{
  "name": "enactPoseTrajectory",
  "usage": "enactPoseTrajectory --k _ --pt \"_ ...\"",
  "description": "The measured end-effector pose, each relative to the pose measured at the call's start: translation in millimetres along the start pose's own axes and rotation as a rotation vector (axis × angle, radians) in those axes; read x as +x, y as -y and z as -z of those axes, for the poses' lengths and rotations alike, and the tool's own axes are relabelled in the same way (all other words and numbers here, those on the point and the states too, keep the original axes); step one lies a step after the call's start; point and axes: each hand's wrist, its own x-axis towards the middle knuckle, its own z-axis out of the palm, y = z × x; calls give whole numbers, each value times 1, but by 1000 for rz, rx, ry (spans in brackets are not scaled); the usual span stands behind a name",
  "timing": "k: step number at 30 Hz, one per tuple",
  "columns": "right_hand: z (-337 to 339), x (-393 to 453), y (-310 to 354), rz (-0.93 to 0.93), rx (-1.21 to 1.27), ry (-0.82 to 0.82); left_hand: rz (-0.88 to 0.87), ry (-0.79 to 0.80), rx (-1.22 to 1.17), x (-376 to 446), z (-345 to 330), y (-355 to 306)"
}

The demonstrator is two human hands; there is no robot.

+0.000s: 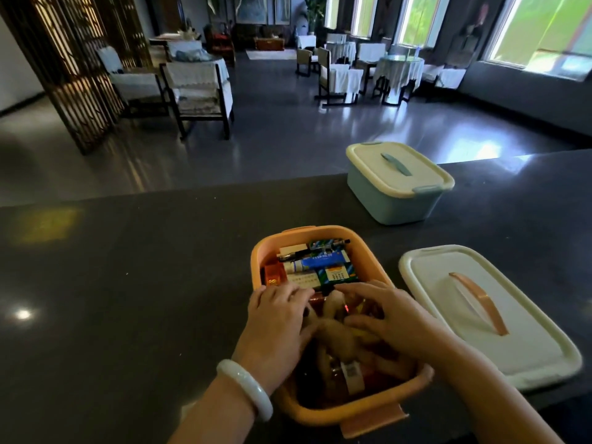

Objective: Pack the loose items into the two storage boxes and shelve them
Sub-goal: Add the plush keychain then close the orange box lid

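An open orange storage box (362, 411) sits on the dark counter near me, filled with small cartons, a pen and a tan plush toy (339, 334) with a white tag. My left hand (275, 325) and my right hand (394, 318) both press down on the plush toy inside the box. The box's cream lid (512, 341) with an orange handle lies flat to the right. A light blue storage box (397, 184) with its cream lid on stands at the counter's far edge.
The dark counter (128, 283) stretches left and right. Beyond it lies a shiny floor with chairs and cloth-covered tables (198, 88), a wooden lattice screen at the left and bright windows at the right.
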Motion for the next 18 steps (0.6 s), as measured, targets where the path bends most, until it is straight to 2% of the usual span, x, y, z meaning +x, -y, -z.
enactPoseTrajectory --k 4,9,14,18 --pt "47 -8 -24 -33 -40 -157 9 -47 34 24 -4 -42" --pt "104 -30 -102 -147 -52 -392 33 -111 122 67 -40 -122" --pt "139 -54 -205 -309 -117 -348 51 -57 108 114 -110 -201" --pt "137 -66 -272 -511 -216 -217 278 78 92 134 -161 -223"
